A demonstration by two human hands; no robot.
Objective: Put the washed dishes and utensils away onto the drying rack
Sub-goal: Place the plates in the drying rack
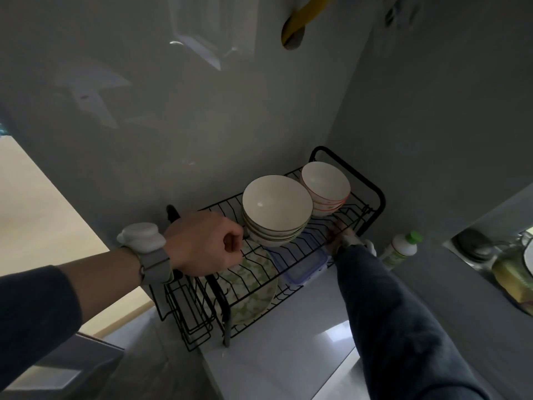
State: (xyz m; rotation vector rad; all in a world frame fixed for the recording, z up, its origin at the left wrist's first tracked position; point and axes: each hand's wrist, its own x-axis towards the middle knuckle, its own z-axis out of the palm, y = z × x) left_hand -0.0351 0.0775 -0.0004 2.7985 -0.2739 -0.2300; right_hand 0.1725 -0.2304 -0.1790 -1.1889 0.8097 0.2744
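Hands are bracketing the drying rack (291,249): my left hand (207,246) is curling round the upper tier's front wire, my right hand (341,236) gripping its far end. Stacked bowls (277,209) are sitting between them, nearer my left.

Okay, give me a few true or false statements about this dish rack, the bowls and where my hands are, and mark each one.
1. Two stacks of bowls sit on the drying rack's top tier. True: a green-rimmed stack and a red-rimmed stack.
2. The patterned plate is on the top tier. False: it lies on the lower tier.
3. The left hand grips the rack's top tier. True.
4. The right hand holds a bowl. False: it is at the rack's front right edge.
5. A lidded plastic container sits below the bowls. True.
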